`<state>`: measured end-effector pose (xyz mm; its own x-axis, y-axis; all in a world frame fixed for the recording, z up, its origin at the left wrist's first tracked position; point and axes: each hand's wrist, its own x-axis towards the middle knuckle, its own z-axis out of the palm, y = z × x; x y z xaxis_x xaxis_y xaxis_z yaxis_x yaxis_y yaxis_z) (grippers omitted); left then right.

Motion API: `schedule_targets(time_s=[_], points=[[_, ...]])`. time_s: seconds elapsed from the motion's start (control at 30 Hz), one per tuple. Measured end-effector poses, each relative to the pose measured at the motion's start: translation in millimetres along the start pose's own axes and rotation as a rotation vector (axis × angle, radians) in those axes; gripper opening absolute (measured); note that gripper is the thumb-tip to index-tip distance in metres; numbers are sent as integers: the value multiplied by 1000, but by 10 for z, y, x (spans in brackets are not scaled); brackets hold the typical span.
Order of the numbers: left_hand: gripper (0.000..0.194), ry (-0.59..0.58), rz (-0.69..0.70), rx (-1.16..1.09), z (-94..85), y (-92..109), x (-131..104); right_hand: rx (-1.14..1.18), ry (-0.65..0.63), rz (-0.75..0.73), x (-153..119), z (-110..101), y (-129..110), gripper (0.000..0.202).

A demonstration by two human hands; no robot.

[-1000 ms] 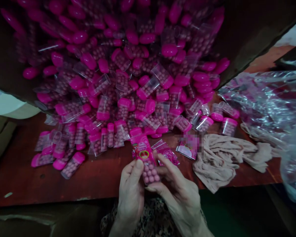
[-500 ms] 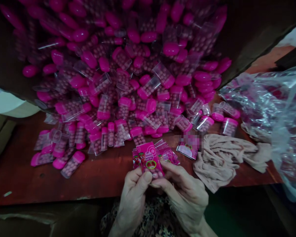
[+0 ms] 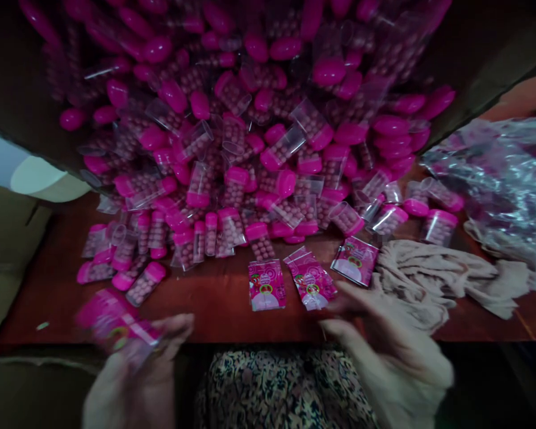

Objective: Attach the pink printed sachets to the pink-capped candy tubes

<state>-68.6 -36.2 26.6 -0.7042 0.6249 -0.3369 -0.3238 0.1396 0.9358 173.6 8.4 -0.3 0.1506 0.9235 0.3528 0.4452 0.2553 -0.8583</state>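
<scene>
A pink printed sachet [image 3: 114,319], smeared by motion, is gripped by my left hand [image 3: 138,369] at the table's left front edge. My right hand [image 3: 393,351], also blurred, has thumb and fingers apart with nothing seen between them. Its fingertips come close to a flat pink sachet wrapper [image 3: 310,279]; whether they touch it I cannot tell. Left of that lies another pink wrapper [image 3: 267,285]. Farther right, a small stack of pink wrappers [image 3: 355,261] rests by a beige cloth.
A large heap of clear tubes with pink caps [image 3: 236,185], holding pink balls, spills onto the red-brown table [image 3: 214,298]. To the right are the crumpled beige cloth [image 3: 415,280] and clear plastic bags [image 3: 500,179]. A pale round container [image 3: 49,179] stands at left.
My hands have moved apart. The left has carried the filled sachet leftward, and the right has let go of it and shifted right. The view has turned slightly.
</scene>
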Motion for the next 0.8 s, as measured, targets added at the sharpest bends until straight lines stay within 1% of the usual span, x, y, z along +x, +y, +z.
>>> schedule_targets(time_s=[0.07,0.1,0.13,0.17,0.23,0.37,0.47,0.6,0.8], points=[[29,-63,-148,-70,297,-79,-131,53,-150,-159,32,158,-155,38],[30,-99,-230,-80,435,-124,-195,81,-187,-220,48,232,-221,37],[28,-119,-282,-97,549,-168,-252,103,-216,-260,61,293,-272,37],[26,-127,-326,-112,634,-208,-299,119,-234,-286,72,342,-305,36],[22,-122,-372,-157,724,-272,-364,139,-253,-298,82,397,-324,30],[19,-151,-416,-223,750,-330,-405,174,-234,-259,69,414,-261,21],[20,-175,-426,-220,759,-328,-405,193,-214,-256,53,420,-226,22],[20,-169,-408,-221,762,-316,-410,196,-212,-234,42,432,-236,24],[19,-151,-429,-222,730,-338,-426,206,-193,-222,4,435,-239,23]])
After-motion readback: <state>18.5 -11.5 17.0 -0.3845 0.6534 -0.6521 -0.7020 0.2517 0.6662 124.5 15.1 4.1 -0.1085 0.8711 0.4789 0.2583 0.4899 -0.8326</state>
